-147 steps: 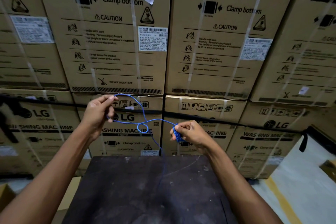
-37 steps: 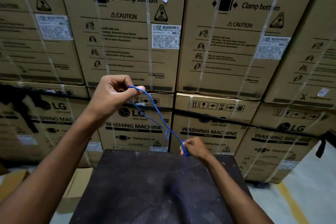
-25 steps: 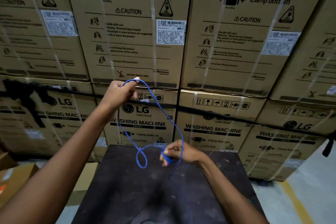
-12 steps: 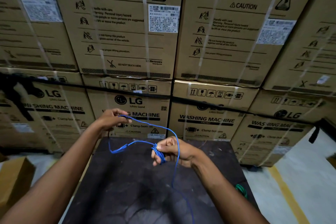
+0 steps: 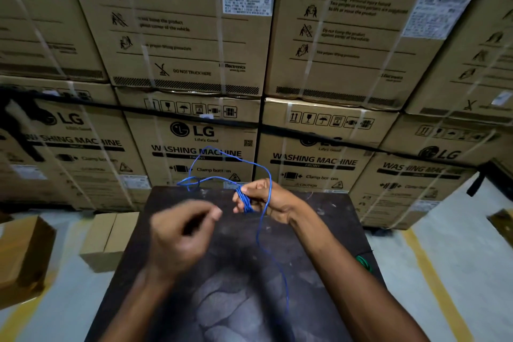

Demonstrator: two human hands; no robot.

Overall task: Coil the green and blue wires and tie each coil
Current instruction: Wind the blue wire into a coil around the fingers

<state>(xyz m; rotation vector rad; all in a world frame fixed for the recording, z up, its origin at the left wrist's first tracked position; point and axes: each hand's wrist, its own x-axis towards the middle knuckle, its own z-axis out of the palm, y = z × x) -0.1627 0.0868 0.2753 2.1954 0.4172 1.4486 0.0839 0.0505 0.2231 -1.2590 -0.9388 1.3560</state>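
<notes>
Head view. The right hand (image 5: 266, 198) is raised over the far part of the dark table (image 5: 319, 230), fingers curled and pressed together around a small bundle of turns of the blue wire (image 5: 245, 200). From this bundle one strand rises in an open loop above the hand, passes in front of the stacked washing-machine cartons (image 5: 194, 147) and returns by a small kink at the left (just above the table's far edge). A second strand drops over the back of the right hand and trails down across the table top toward the near edge.

The left hand (image 5: 180, 239) is motion-blurred, held above the table to the left of the right hand and apart from it. Its fingers are curled inward with the thumb toward the fingertips — whether anything is pinched between them cannot be told, and no wire is seen in it.

The green wire (image 5: 363, 262) lies at the table's right edge, beside the right forearm — only a small part shows.

A small cardboard box (image 5: 108, 239) stands on the floor left of the table.
</notes>
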